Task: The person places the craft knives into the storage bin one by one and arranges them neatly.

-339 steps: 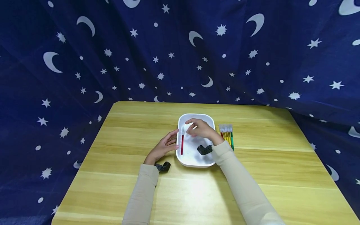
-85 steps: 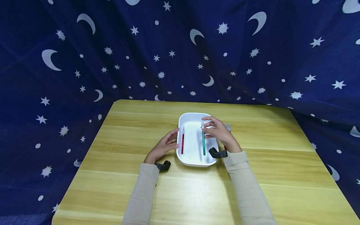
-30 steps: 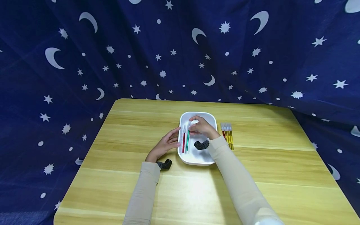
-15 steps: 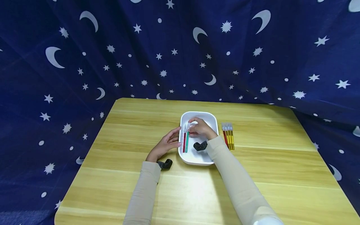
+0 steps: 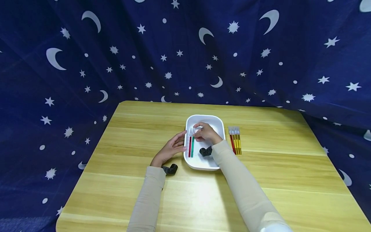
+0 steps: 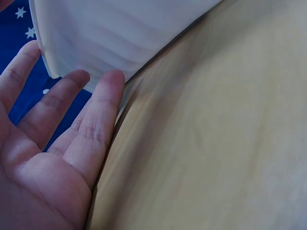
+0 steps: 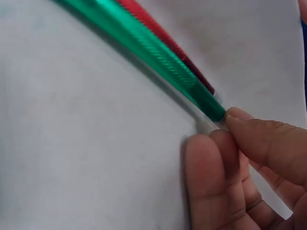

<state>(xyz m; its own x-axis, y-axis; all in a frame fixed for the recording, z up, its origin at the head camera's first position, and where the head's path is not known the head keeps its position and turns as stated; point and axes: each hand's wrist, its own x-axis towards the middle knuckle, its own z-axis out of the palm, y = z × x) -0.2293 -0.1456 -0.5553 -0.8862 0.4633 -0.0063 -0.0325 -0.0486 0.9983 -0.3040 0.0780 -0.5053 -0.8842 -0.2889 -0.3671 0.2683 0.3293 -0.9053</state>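
Observation:
Inside the white tray [image 5: 205, 162], a red craft knife [image 5: 189, 148] and a green craft knife [image 5: 192, 148] lie side by side along the left wall, their clear caps toward the back. My right hand [image 5: 205, 132] reaches into the tray and pinches the green knife at its capped end; in the right wrist view the thumb [image 7: 268, 143] and fingers meet just past the green knurled handle [image 7: 158, 52]. My left hand [image 5: 171, 149] stays at the tray's left side, fingers extended. Its fingertips [image 6: 112, 81] sit right at the outer wall [image 6: 115, 43] in the left wrist view.
Right of the tray, several capped craft knives [image 5: 236, 141] lie in a row on the wooden table [image 5: 275, 135], one red and the others gold. A black wrist camera [image 5: 171, 169] is on each wrist. A dark blue star-patterned cloth [image 5: 174, 38] hangs behind the table.
The green knife has gone from the row on the table into the tray, carried left by my right hand and laid down next to the red one. My left hand has kept its place.

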